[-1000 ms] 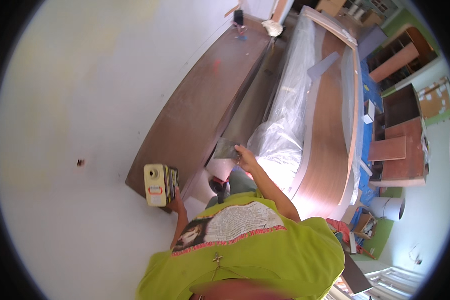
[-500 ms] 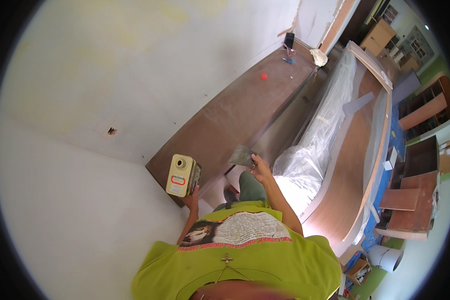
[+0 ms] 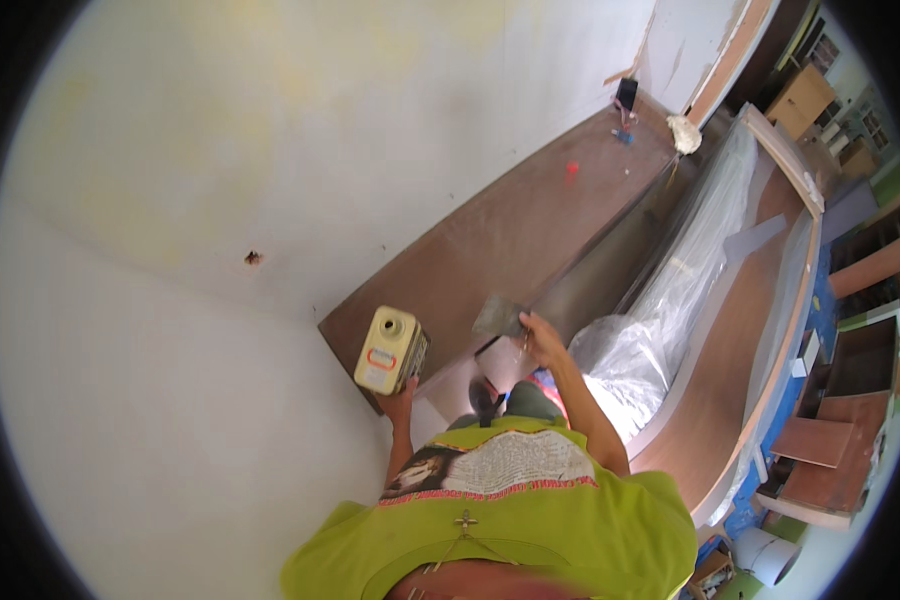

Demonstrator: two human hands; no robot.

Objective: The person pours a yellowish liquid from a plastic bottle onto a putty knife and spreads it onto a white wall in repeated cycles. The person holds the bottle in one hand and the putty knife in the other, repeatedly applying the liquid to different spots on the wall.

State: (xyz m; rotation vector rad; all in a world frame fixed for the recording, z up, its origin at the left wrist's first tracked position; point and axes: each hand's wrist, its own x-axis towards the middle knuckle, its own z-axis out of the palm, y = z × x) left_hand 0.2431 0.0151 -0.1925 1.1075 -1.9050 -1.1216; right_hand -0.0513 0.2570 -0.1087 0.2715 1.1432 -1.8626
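Note:
My left hand [image 3: 400, 402] is closed round the lower side of a cream rectangular can [image 3: 380, 372] with a round dark opening in its top and a red-outlined label. The can is held up over the near end of a long brown wooden top [image 3: 500, 235]. To the right, my right hand [image 3: 542, 342] pinches the edge of a thin, flat, dark grey rectangular piece [image 3: 496, 318]. Whether that piece is a scraper blade or a folded abrasive sheet I cannot tell. Can and flat piece are apart, both in front of my body.
A white wall [image 3: 190, 380] with a small hole [image 3: 254, 257] borders the brown top. A red object [image 3: 572, 168], a blue item [image 3: 622, 136] and a whitish cloth [image 3: 683, 134] lie at its far end. Clear plastic sheeting [image 3: 675, 290] and a curved wooden counter [image 3: 715, 345] stand right.
The whole view has shifted, so most things appear further right. My legs have moved, and a pale box-like shape shows more beside them. Both hands keep their holds.

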